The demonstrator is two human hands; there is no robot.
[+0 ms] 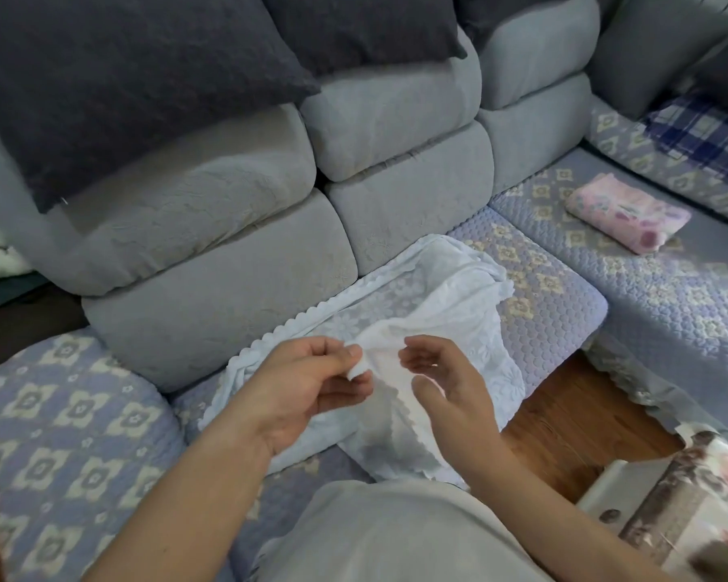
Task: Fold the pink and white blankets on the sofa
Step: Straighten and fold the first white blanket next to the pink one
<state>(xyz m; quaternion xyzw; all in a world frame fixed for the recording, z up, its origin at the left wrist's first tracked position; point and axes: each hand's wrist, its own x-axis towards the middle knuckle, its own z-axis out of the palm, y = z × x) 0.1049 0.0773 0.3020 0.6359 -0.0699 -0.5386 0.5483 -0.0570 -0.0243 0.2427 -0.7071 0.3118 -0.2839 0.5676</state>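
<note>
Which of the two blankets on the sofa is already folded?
The pink blanket, a neat folded bundle on the right seat. The white blanket lies spread and rumpled, its edge pinched by the left hand.

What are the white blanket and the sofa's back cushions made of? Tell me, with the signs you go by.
White blanket: thin woven cloth, likely cotton, matte; floral embossing, scalloped edge, soft crumpling. Back cushions: grey-blue plush, perhaps velvet or chenille; short nap with faint crinkled texture. Exact fibres cannot be told.
</note>
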